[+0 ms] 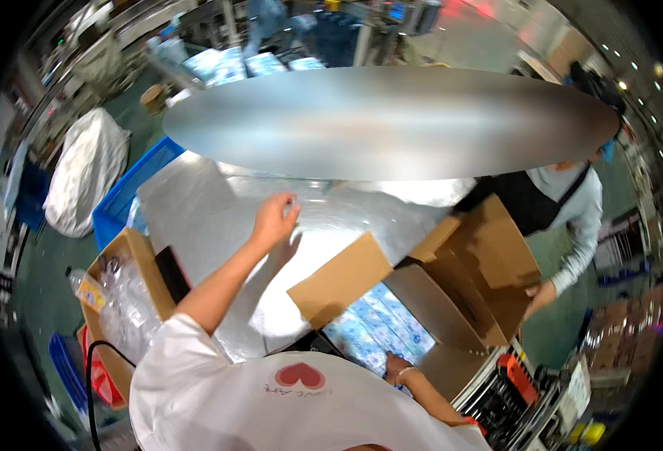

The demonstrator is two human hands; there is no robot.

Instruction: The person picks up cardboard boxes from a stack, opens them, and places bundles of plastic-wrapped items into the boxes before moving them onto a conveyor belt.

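Note:
My left hand (275, 219) is raised over a shiny metal table (324, 214), its fingers loosely bent and apart, with nothing visible in it. My right hand (397, 367) reaches down into an open cardboard box (429, 297) and rests on the blue-and-white packages (380, 323), which lie in rows side by side. Its fingers look extended over the packages, though their tips are partly hidden. One flap (339, 278) of this box is folded out over the table edge. Another open carton (489, 263) stands against its far right side.
A co-worker's hand (542, 297) touches the right carton. On the left, a cardboard box (147, 263) holds clear plastic items, with a blue crate (113, 207) behind and a white sack (87, 173) beyond. Machinery (497, 398) stands at lower right. A blurred oval hides the table's far side.

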